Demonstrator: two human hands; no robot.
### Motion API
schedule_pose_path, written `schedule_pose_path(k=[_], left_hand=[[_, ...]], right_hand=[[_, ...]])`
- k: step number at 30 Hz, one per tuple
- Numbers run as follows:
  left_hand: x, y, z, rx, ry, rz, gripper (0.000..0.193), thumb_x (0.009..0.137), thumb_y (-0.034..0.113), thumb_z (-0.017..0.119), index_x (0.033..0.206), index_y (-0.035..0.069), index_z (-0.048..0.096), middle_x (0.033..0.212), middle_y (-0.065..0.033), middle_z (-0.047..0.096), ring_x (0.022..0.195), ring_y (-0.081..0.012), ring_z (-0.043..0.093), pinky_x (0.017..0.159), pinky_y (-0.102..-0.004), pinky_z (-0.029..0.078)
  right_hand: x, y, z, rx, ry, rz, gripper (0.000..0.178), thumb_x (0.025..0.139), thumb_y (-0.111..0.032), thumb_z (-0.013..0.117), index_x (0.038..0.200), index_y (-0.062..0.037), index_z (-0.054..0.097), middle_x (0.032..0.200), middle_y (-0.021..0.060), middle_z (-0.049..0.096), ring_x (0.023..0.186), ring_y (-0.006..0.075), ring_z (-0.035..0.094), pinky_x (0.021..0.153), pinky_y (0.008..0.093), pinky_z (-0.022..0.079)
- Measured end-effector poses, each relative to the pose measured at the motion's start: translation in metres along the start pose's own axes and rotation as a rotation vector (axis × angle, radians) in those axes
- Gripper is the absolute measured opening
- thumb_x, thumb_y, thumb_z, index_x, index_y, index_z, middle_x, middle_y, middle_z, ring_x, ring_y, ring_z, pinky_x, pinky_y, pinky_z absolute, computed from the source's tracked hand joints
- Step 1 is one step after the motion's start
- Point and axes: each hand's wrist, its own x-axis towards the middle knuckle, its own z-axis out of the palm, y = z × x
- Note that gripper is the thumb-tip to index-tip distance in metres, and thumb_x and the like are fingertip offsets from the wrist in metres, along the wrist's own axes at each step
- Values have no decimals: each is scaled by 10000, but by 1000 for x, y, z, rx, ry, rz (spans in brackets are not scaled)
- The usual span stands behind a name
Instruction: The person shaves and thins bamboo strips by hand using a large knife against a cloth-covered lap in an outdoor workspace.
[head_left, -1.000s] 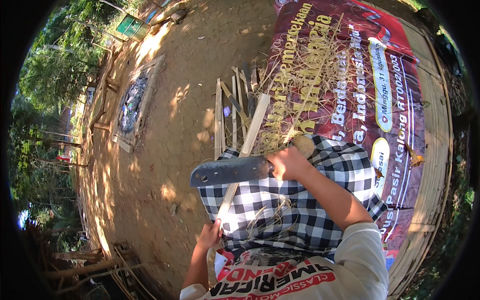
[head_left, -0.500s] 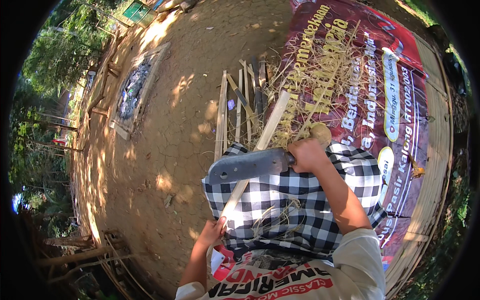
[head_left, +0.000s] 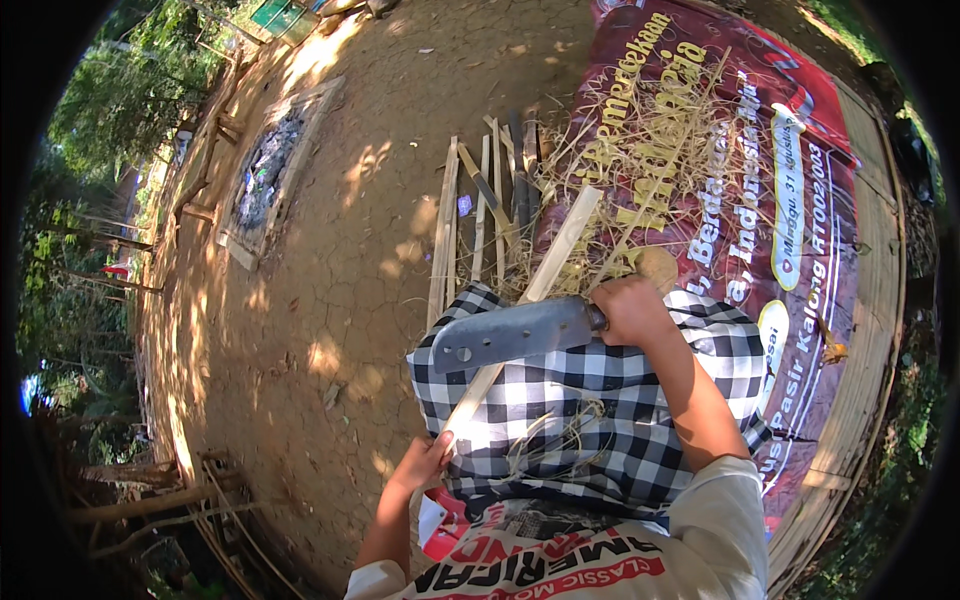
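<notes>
My right hand (head_left: pixel 632 311) is closed round the handle of a broad, dark cleaver (head_left: pixel 512 336), whose round wooden butt shows beyond my fist. The blade points left and lies across a pale bamboo strip (head_left: pixel 562 245), covering part of it. My left hand (head_left: pixel 424 462) grips the near end of that strip. It slants from there up and to the right, above my lap. A black-and-white checked cloth (head_left: pixel 560 400) covers my lap, with a few thin shavings (head_left: pixel 555 430) on it.
Several bamboo pieces (head_left: pixel 483 205) lie on the cracked earth ahead. Curly shavings (head_left: pixel 660 150) are heaped on a dark red printed banner (head_left: pixel 815 225) at the right, over a bamboo platform (head_left: pixel 870 300). A framed ash pit (head_left: pixel 270 165) is at the far left.
The cleaver and my right hand have shifted slightly right and nearer to me along the strip. My left hand keeps its hold at almost the same place.
</notes>
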Motion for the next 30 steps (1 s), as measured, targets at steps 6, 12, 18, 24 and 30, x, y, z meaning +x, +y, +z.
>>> schedule_pose_path(k=[6, 12, 18, 24, 30], left_hand=[[-1, -3, 1, 43, 23, 33, 586, 982, 510, 442, 580, 83, 442, 506, -1, 444, 414, -90, 422, 400, -261, 327], [3, 1, 7, 15, 56, 8, 594, 982, 503, 444, 564, 80, 446, 486, -6, 438, 403, -97, 428, 402, -260, 335], [3, 0, 9, 27, 90, 53, 592, 974, 483, 484, 547, 75, 461, 497, 5, 446, 420, -85, 418, 411, -261, 329], [-2, -3, 11, 61, 129, 4, 571, 987, 484, 442, 563, 102, 422, 509, 5, 439, 419, -89, 400, 406, -256, 314], [6, 13, 6, -9, 49, -87, 534, 969, 496, 475, 610, 101, 446, 537, 17, 446, 421, -76, 386, 399, -247, 302]], right_hand=[[-5, 25, -19, 7, -45, 265, 266, 598, -217, 690, 813, -72, 631, 796, 130, 673, 779, 323, 658, 686, 415, 520], [-10, 11, -10, 51, 12, 221, 262, 617, -214, 672, 827, -65, 628, 771, 148, 669, 713, 339, 658, 646, 432, 522], [-1, -23, 10, 129, 42, 42, 250, 594, -197, 679, 788, -65, 594, 718, 122, 637, 674, 323, 646, 614, 431, 515], [13, 4, -6, 52, 28, 129, 232, 594, -201, 687, 777, -81, 611, 716, 119, 638, 692, 322, 650, 633, 431, 516], [12, 14, -8, 57, 57, 222, 257, 611, -210, 691, 805, -64, 606, 732, 127, 654, 697, 319, 655, 630, 428, 517]])
